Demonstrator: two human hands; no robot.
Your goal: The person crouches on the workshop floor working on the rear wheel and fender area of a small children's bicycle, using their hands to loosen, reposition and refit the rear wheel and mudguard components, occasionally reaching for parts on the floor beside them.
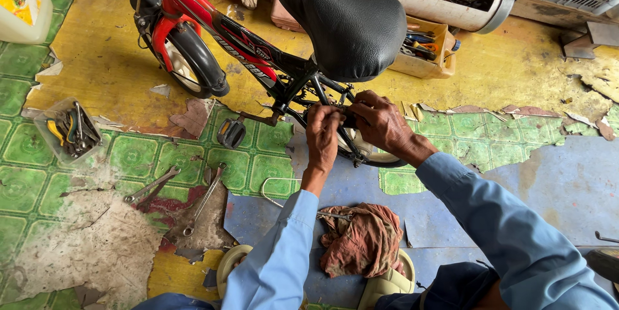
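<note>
Red steel bicycle frame [248,46], padded black saddle [348,23], both hands [354,126] clenched on its rear frame tubes.

Both arms, in light blue sleeves, reach forward and converge, the left hand [324,131] held palm-down with fingers curled in a pinching grip, the right hand [379,121] angled in from the right, its fingers bent and touching the left hand's fingertips.
</note>
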